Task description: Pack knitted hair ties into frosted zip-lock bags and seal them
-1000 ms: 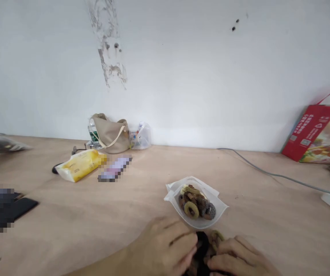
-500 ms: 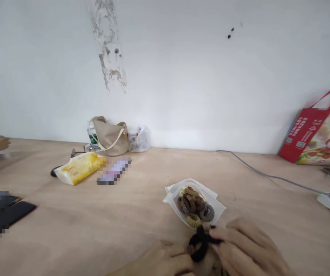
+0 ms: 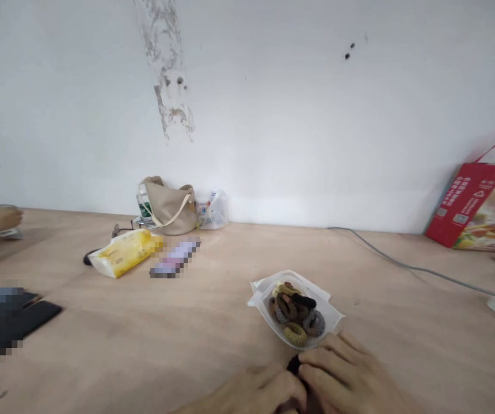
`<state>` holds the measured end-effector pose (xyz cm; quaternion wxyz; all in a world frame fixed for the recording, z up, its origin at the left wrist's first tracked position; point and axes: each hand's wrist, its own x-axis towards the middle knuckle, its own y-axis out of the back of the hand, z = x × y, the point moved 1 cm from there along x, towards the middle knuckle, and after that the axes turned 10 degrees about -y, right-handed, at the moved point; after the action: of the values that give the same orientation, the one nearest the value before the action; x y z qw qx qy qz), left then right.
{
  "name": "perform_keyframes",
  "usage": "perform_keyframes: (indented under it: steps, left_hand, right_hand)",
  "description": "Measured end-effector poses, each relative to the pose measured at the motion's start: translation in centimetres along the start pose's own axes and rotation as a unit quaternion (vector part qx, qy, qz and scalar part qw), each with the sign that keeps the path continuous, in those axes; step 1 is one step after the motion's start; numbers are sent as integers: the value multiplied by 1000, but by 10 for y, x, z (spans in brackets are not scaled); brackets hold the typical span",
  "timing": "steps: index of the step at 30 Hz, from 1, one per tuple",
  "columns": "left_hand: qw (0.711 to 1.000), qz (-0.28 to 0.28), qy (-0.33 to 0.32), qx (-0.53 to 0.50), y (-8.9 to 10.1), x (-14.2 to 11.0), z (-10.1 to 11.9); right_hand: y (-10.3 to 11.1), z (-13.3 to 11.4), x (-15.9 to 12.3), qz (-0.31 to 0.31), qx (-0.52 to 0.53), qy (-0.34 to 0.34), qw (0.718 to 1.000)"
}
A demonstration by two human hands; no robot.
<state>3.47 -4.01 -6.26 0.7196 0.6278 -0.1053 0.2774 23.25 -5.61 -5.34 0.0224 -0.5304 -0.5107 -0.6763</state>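
Note:
A white, open-topped pouch (image 3: 261, 298) lies on the table, holding several fuzzy hair ties (image 3: 294, 333) in brown, grey and olive, with a black one (image 3: 304, 301) on top. Just below it, at the bottom of the view, my two hands meet. My right hand (image 3: 346, 371) has its fingers bent over a black hair tie (image 3: 293, 364), most of which is covered. From the other side, my left hand (image 3: 260, 388) is closed with its curled fingers against the same tie. Its fingertips are partly hidden.
A yellow tissue pack (image 3: 126, 253), a phone (image 3: 175, 257) and a beige handbag (image 3: 170, 207) are at back left. Dark flat items (image 3: 23, 325) lie further left, below another person's hand (image 3: 3, 218). A grey cable (image 3: 403, 264) and a red bag (image 3: 459, 201) are on the right.
A black hair tie now rests on top of the pile in the pouch. My hands have closed together lower in view, over a mostly covered black tie. The view shifted slightly.

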Motion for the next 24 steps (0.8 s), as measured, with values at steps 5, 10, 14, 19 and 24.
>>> perform_keyframes:
  steps: [5,10,14,19,24]
  left_hand:
    - [989,61,-21,133,24,22,-9]
    - [952,144,-87,257,31,57,-22]
    - [927,118,-29,355,22,66,-31]
    - [948,129,-3,292,22,51,-24]
    - [967,188,-36,168,24,29,-10]
  right_hand:
    - [-18,-1,1,-17,-27,-6,999]
    - [-25,-3,-3,-22,-79,16,997]
    - [-22,-8,-1,7,-75,31,997]
    - [-11,-11,5,20,-55,19,998]
    - [10,-3,16,51,-57,-78,994]
